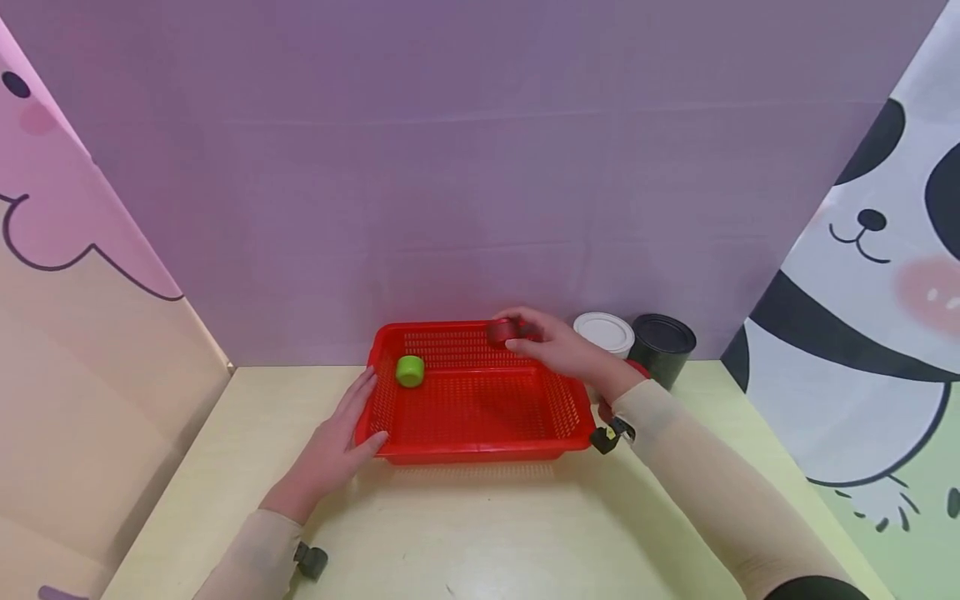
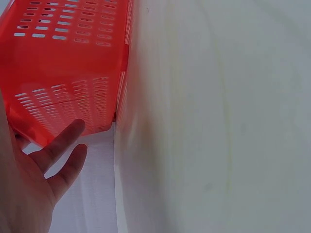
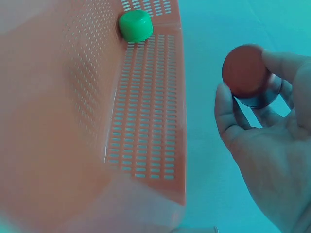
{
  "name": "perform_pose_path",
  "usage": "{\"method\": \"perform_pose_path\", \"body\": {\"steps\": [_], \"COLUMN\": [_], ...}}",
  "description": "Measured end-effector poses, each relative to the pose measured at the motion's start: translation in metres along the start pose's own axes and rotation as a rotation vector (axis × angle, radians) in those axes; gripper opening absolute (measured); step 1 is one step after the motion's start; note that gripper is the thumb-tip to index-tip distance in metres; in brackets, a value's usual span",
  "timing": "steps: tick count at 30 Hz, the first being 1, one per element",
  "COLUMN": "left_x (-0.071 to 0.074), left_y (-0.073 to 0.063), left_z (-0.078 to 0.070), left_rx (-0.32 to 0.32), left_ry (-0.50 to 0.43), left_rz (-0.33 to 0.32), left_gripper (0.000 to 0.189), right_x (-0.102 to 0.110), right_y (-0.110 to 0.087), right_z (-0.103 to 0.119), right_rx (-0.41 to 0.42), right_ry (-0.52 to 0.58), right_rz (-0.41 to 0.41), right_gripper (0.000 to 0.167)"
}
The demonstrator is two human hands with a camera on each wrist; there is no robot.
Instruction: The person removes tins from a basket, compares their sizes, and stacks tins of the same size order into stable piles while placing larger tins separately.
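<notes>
My right hand (image 1: 551, 340) pinches a small dark red cylinder (image 1: 502, 332) between thumb and fingers, above the back rim of the red plastic basket (image 1: 480, 457). In the right wrist view this cylinder (image 3: 247, 73) shows its round flat face and shiny side. Inside the basket at the back left sits a small green cylinder (image 1: 410, 372), apart from both hands. Against the basket's left side rests my left hand (image 1: 333, 450), its fingers extended along the rim. The left wrist view shows fingers (image 2: 68, 167) spread beside the perforated wall.
Right of the basket stand a white-lidded can (image 1: 604, 333) and a black can (image 1: 663, 346). A red thing (image 1: 638, 367) behind my right wrist is mostly hidden. The pale table (image 1: 480, 533) meets a purple backdrop (image 1: 450, 208) just behind the basket.
</notes>
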State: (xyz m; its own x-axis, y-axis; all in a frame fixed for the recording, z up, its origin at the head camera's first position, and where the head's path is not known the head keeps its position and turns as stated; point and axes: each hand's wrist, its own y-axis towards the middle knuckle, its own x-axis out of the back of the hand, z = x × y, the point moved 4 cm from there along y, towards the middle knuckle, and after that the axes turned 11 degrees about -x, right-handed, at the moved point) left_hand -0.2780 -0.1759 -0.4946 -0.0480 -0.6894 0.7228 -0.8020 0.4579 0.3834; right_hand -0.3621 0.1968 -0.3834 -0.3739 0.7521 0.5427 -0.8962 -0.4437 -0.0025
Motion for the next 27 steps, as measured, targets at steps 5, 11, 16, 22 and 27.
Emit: {"method": "perform_pose_path", "body": {"steps": [5, 11, 16, 22, 27], "left_x": [0.000, -0.002, -0.001, 0.000, -0.001], "left_y": [0.000, 0.001, 0.002, 0.002, 0.002], "left_z": [0.003, 0.005, 0.004, 0.001, 0.001], "left_rx": [0.001, 0.006, 0.004, 0.002, -0.003], "left_ry": [-0.001, -0.007, 0.000, 0.006, 0.005], "left_rz": [-0.002, 0.001, 0.002, 0.007, 0.004], "left_gripper": [0.101, 0.103, 0.102, 0.102, 0.101], "right_x": [0.004, 0.011, 0.018, 0.026, 0.034], "right_y": [-0.010, -0.026, -0.040, -0.058, -0.072], "right_z": [-0.003, -0.007, -0.013, -0.020, -0.027], "right_rx": [0.019, 0.002, -0.015, -0.017, -0.032], "right_ry": [0.036, 0.082, 0.084, 0.068, 0.057], "right_rz": [-0.024, -0.073, -0.126, -0.223, -0.285], "right_gripper": [0.043, 0.042, 0.042, 0.035, 0.035]}}
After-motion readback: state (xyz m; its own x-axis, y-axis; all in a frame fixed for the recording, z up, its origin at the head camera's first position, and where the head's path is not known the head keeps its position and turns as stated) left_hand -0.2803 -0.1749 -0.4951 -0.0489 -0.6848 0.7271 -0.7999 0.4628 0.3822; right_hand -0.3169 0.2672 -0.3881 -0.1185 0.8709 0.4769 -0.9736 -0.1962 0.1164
